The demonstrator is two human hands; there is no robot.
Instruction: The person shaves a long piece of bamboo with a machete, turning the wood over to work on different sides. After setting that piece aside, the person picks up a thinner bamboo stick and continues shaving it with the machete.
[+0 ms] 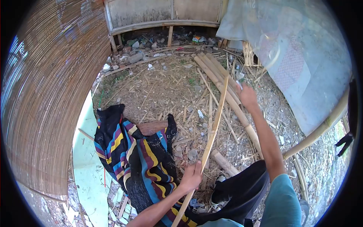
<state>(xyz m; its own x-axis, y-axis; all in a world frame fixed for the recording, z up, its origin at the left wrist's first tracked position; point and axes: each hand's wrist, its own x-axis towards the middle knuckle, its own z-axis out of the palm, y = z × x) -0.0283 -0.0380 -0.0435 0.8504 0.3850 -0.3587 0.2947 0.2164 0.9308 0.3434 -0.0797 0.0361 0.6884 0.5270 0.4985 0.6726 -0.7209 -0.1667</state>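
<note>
A long split bamboo strip [214, 130] runs from the bottom of the view up toward the centre right, tilted slightly. My left hand [191, 176] is closed around its lower part. My right hand [247, 95] is raised to the right of the strip's upper end, its fingers curled; a small pale thing shows at the fingertips, too small to name. Behind the strip, several bamboo poles [217, 77] lie on the ground. A striped cloth [141, 159] with black, yellow, blue and maroon bands is bunched left of my left hand.
A slatted bamboo screen [49, 94] stands at the left, a pale sheet [291, 64] hangs at the right. A short bamboo piece [224, 162] lies near my foot. Wood chips and rubble litter the ground. A bamboo pole [321, 136] slants at the right.
</note>
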